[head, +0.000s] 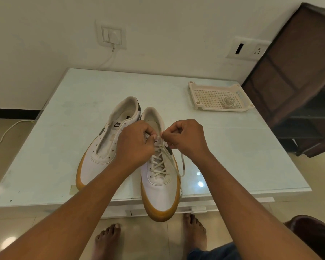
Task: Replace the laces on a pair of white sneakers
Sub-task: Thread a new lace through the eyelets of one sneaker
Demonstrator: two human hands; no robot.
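Two white sneakers with tan soles stand side by side on a pale glass table (64, 113). The left sneaker (105, 147) has bare eyelets and no lace. The right sneaker (160, 184) carries a white lace (160, 164) crossed through its eyelets, and its toe juts over the table's front edge. My left hand (134, 144) and my right hand (186, 139) meet above the top eyelets, each pinching the lace between curled fingers. One loose lace end (182, 166) hangs down the shoe's right side.
A cream perforated plastic tray (204, 94) at the table's back right holds a coiled white lace (229, 103). A dark brown shelf unit (298, 81) stands to the right. My bare feet (109, 241) are on the tiled floor below the table's front edge.
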